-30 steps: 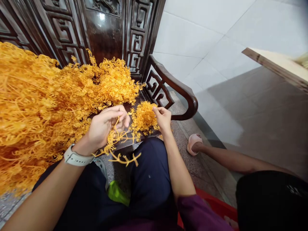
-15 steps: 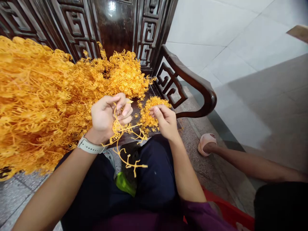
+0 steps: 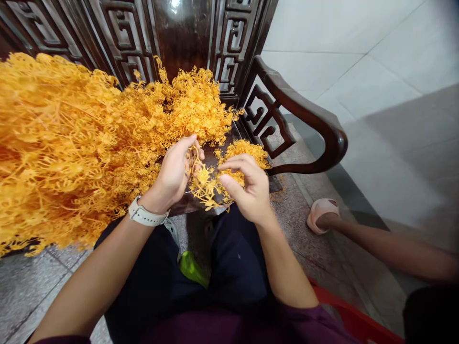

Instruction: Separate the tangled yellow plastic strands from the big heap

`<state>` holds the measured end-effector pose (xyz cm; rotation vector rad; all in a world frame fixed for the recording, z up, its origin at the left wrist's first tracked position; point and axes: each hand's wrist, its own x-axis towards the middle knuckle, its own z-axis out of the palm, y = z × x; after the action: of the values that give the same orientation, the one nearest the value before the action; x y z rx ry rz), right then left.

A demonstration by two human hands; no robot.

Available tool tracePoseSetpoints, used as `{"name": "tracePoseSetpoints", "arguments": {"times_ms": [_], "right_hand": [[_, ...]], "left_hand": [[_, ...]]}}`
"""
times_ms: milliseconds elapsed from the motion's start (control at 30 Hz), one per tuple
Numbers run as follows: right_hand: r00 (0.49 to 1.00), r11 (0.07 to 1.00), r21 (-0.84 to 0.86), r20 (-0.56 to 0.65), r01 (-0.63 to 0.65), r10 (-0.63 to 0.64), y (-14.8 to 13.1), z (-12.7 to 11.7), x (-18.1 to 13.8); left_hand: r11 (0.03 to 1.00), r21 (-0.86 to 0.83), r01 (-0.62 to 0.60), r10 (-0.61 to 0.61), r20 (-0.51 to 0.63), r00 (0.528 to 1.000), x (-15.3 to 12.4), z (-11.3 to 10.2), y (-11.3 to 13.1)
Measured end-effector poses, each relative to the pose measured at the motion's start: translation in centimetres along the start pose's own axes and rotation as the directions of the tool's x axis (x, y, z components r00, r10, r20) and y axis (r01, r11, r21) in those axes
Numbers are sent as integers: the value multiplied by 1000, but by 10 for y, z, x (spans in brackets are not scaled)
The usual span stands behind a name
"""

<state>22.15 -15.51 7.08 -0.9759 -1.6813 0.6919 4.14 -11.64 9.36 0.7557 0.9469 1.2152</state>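
Note:
My left hand [image 3: 177, 169], with a pale watch strap [image 3: 147, 212] on its wrist, has its fingers curled round the thin stems of a yellow artificial flower sprig [image 3: 203, 184]. The sprig's branched tips hang between my two hands. Close to those tips, my right hand [image 3: 249, 188] has its thumb and fingers apart and holds nothing I can see. Behind it lies a small heap of loose yellow flower heads [image 3: 247, 149] on the dark wooden seat [image 3: 186, 203]. A large mass of yellow flower sprigs [image 3: 82, 143] fills the bench to the left.
A carved bench back [image 3: 182, 38] rises behind the flowers, and a curved armrest [image 3: 304, 95] bounds the right side. Another person's foot in a pink slipper [image 3: 321, 215] rests on the floor. Something bright green [image 3: 193, 268] shows between my legs.
My left hand has turned, and the bare branching stem no longer dangles below it; a sprig with flower heads shows there. My right thumb and fingers have spread from a pinch. The view has shifted.

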Motion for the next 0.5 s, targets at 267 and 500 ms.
{"name": "tracePoseSetpoints", "arguments": {"times_ms": [267, 500], "right_hand": [[996, 997, -49, 68, -60, 63, 9, 4, 1], [979, 929, 308, 37, -204, 203, 12, -3, 5]], "left_hand": [[988, 135, -70, 72, -6, 997, -1, 1, 0], [960, 236, -151, 130, 101, 986, -5, 5, -1]]}}
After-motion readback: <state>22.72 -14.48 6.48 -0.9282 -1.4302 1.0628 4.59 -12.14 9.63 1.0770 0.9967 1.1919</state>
